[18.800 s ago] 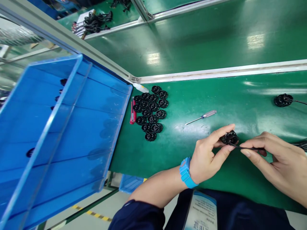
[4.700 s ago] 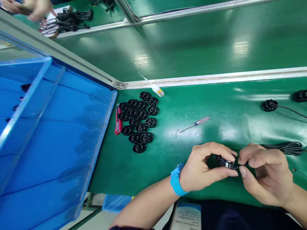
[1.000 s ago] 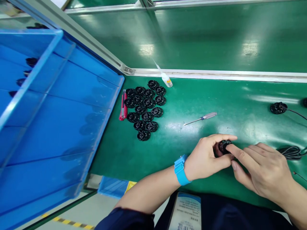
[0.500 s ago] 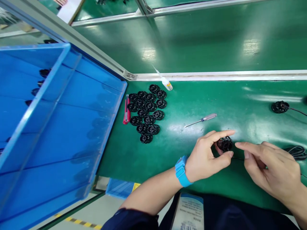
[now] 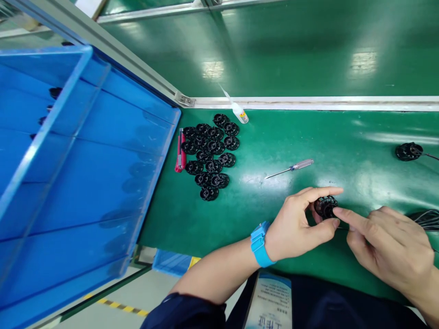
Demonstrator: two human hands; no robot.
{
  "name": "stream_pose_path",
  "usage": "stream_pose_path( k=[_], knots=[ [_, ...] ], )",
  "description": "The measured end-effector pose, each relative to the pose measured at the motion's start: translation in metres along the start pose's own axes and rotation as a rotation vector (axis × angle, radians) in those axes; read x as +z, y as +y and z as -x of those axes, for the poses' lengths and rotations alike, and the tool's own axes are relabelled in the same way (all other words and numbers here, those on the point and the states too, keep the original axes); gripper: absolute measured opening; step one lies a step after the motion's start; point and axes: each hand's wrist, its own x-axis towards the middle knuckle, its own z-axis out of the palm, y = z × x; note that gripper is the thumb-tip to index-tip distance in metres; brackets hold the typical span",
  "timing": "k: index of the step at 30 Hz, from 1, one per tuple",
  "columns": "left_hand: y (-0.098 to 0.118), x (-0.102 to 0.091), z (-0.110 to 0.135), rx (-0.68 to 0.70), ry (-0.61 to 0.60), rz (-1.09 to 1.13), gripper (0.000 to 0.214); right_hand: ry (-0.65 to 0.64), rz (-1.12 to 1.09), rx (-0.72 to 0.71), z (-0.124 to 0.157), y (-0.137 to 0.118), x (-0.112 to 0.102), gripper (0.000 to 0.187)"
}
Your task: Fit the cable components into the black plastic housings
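Note:
My left hand (image 5: 302, 224), with a blue wrist strap (image 5: 259, 237), pinches a small round black plastic part (image 5: 325, 206) between thumb and forefinger just above the green mat. My right hand (image 5: 387, 242) reaches in from the right, forefinger stretched out and its tip pressed on the part's right side. A thin black wire runs from the part under my right hand toward a black cable coil (image 5: 425, 219). Whether my right fingers grip the wire is hidden.
A cluster of several identical black parts (image 5: 211, 155) lies left of centre, beside a red utility knife (image 5: 179, 155). A small screwdriver (image 5: 290, 168) and a glue bottle (image 5: 238, 112) lie nearby. A large blue bin (image 5: 78, 160) stands at left. Another wired black part (image 5: 408, 151) sits far right.
My right forefinger has moved back onto the black part after drawing slightly away half a second ago. My left hand keeps the same pinch on it.

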Motion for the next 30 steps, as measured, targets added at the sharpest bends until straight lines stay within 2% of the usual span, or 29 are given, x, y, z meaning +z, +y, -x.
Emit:
stream_pose_path(
  k=[5, 11, 14, 17, 19, 22, 24, 30],
  knots=[
    [0.001, 0.001, -0.001, -0.023, -0.012, 0.047, 0.05, -0.029, 0.03, -0.023, 0.002, 0.0, 0.002, 0.06],
    [-0.002, 0.002, 0.001, 0.011, 0.036, -0.046, 0.052, -0.086, 0.092, 0.028, 0.004, -0.005, 0.007, 0.062],
    [-0.002, 0.003, 0.002, 0.03, 0.05, -0.061, 0.053, -0.062, 0.067, 0.046, 0.003, -0.009, 0.007, 0.065],
    [0.0, 0.001, 0.003, 0.074, 0.082, -0.07, 0.051, 0.008, -0.071, 0.079, 0.0, -0.01, 0.002, 0.065],
    [0.001, -0.002, 0.005, 0.13, 0.13, -0.097, 0.051, 0.077, -0.182, 0.169, -0.004, -0.01, -0.002, 0.056],
    [0.002, -0.004, 0.008, 0.203, 0.182, -0.144, 0.05, 0.143, -0.272, 0.28, -0.01, -0.006, -0.005, 0.033],
    [0.0, -0.004, 0.011, 0.223, 0.197, -0.163, 0.05, 0.133, -0.321, 0.28, -0.011, -0.004, -0.002, 0.023],
    [-0.007, -0.002, 0.014, 0.272, 0.221, -0.141, 0.05, 0.083, -0.461, 0.287, -0.011, -0.009, 0.014, 0.012]
  ],
)
